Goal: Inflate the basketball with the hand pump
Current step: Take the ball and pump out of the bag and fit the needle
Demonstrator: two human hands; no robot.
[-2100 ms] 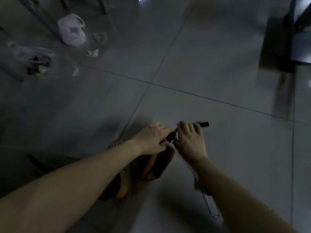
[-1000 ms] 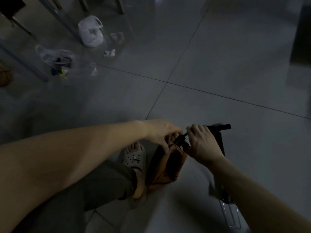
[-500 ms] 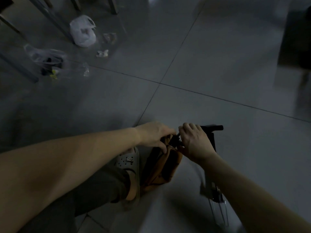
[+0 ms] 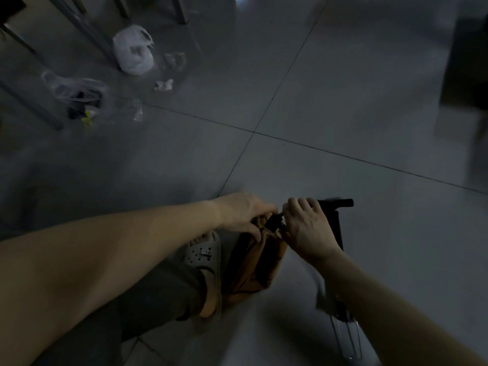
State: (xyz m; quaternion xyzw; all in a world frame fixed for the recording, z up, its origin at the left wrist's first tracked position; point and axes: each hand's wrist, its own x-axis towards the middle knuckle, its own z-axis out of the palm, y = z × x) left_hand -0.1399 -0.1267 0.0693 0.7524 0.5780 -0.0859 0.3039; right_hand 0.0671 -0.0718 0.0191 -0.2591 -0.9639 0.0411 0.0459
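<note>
A flat, deflated orange basketball (image 4: 254, 262) lies crumpled on the grey tiled floor beside my sandalled foot (image 4: 204, 262). My left hand (image 4: 244, 212) pinches the ball's top fold. My right hand (image 4: 307, 229) grips the black hose nozzle (image 4: 274, 220) at that same spot on the ball. Behind my right hand stands the black hand pump (image 4: 336, 223) with its T-handle at the top; its metal foot bracket (image 4: 347, 336) rests on the floor under my right forearm. The light is dim, so the valve itself is hidden.
A white plastic bag (image 4: 133, 50), a clear bag with dark items (image 4: 78, 93) and scraps of paper (image 4: 163, 84) lie at the far left among metal furniture legs (image 4: 87, 30). A dark piece of furniture (image 4: 467, 75) stands at the far right.
The view has shifted a little. My left foot and leg came into sight beside the ball. Both hands stay at the ball's top with the nozzle.
</note>
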